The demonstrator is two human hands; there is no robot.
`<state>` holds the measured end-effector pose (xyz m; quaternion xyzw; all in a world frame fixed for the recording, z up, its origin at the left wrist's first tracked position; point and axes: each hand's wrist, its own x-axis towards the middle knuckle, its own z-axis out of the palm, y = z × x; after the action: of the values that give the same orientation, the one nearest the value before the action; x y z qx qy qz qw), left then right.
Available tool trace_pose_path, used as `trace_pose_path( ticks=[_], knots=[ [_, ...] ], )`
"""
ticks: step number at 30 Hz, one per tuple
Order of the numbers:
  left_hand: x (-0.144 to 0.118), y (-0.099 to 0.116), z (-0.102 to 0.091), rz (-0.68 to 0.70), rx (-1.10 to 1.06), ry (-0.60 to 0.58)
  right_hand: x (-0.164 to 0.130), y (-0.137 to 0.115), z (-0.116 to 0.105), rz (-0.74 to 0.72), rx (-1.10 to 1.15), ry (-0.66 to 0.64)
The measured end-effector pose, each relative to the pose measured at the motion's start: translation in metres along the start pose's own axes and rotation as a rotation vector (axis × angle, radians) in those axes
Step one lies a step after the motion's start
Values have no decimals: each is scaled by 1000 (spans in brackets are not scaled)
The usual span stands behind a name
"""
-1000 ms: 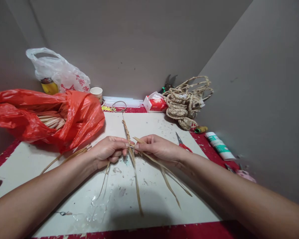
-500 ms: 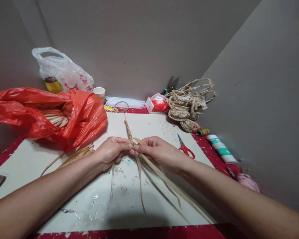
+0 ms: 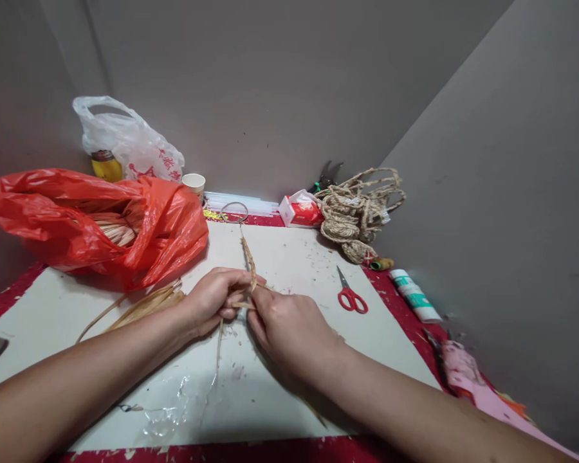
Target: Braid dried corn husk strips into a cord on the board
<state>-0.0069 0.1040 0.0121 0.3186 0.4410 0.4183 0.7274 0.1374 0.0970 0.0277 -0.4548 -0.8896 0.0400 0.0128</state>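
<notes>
My left hand (image 3: 213, 299) pinches the near end of a thin braid of dried straw (image 3: 248, 256) that runs away from me over the white board (image 3: 289, 257) to a metal ring (image 3: 235, 211). My right hand (image 3: 289, 328) is turned palm down just right of the braid, fingers closed over the loose straw strands, which it mostly hides. One loose strand (image 3: 219, 341) hangs toward me below the left hand.
A red plastic bag (image 3: 101, 222) with straw stalks lies at the left, loose straw (image 3: 145, 303) beside it. At the back are a white bag (image 3: 130, 145), a paper cup (image 3: 193, 183), a tissue pack (image 3: 299, 211) and coiled straw rope (image 3: 354, 209). Red scissors (image 3: 350, 294) and a tube (image 3: 412, 296) lie at the right.
My right hand has rolled over palm down and moved nearer to me, gathering the loose strands under it. The left hand kept its pinch on the braid. The camera tilted slightly.
</notes>
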Motion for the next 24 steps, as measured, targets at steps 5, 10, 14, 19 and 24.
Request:
trace_pose_path(
  ticks=[5,10,14,19,24],
  knots=[
    [1,-4,0,26,41,-14,-12,-2,7,-86,-22,-34],
    [3,-4,-4,7,33,-65,-34,-3,-7,-199,432,-246],
    [4,-4,-6,-14,11,-117,-39,14,-35,-24,822,-56],
    [6,-3,-11,-56,-9,-186,-37,34,-55,161,889,71],
    [9,-1,-16,-92,-31,-248,-29,39,-41,235,1133,48]
  ],
)
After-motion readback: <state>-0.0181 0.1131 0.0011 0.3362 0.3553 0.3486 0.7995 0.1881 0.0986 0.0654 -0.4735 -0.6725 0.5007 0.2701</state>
